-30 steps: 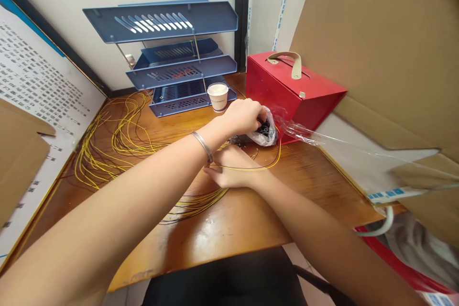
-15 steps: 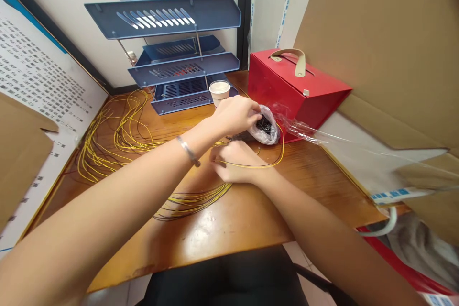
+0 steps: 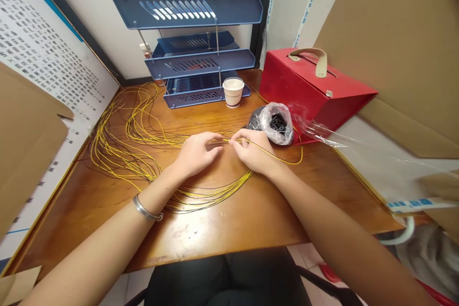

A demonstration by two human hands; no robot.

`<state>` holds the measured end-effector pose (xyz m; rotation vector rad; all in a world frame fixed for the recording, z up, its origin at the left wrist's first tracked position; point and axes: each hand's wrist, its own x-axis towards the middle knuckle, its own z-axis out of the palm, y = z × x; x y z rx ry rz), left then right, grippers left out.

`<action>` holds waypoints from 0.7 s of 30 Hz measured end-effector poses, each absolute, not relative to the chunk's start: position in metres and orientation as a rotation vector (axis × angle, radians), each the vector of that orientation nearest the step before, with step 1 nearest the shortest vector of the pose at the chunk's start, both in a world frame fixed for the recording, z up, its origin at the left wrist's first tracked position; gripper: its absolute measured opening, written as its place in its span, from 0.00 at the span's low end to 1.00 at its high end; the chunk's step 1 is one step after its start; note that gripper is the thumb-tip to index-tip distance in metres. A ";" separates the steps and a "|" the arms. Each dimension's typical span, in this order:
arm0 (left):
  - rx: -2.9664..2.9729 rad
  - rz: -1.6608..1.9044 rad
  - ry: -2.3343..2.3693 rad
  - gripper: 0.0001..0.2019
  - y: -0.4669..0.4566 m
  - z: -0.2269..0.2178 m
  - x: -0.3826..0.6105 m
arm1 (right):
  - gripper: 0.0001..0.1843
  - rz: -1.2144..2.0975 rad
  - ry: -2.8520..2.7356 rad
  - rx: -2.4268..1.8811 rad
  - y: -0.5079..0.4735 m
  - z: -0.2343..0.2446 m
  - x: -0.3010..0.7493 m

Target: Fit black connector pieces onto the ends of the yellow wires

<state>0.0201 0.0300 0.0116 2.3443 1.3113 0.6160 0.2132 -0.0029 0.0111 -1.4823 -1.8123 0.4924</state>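
My left hand (image 3: 195,154) and my right hand (image 3: 254,150) meet at the middle of the wooden desk (image 3: 229,220), fingertips pinched together on a thin yellow wire (image 3: 279,158) that loops off to the right. Whether the left fingers also hold a small part I cannot tell. A silver bracelet (image 3: 145,210) circles my left wrist. Just behind my right hand lies a clear plastic bag (image 3: 276,122) with small black parts inside. A large tangle of yellow wires (image 3: 122,148) spreads over the desk's left half and runs under both hands.
A blue three-tier paper tray (image 3: 197,57) stands at the back, a paper cup (image 3: 233,92) beside it. A red box with a tan handle (image 3: 315,83) sits back right. Cardboard panels (image 3: 394,38) wall off the right, a printed board (image 3: 43,62) the left.
My left hand has pulled back out of the plastic bag and come down to the wire beside my right hand. The camera view has shifted left.
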 end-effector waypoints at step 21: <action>2.352 0.639 0.935 0.14 0.027 0.015 0.013 | 0.13 0.839 -1.618 -1.357 -0.006 0.012 0.204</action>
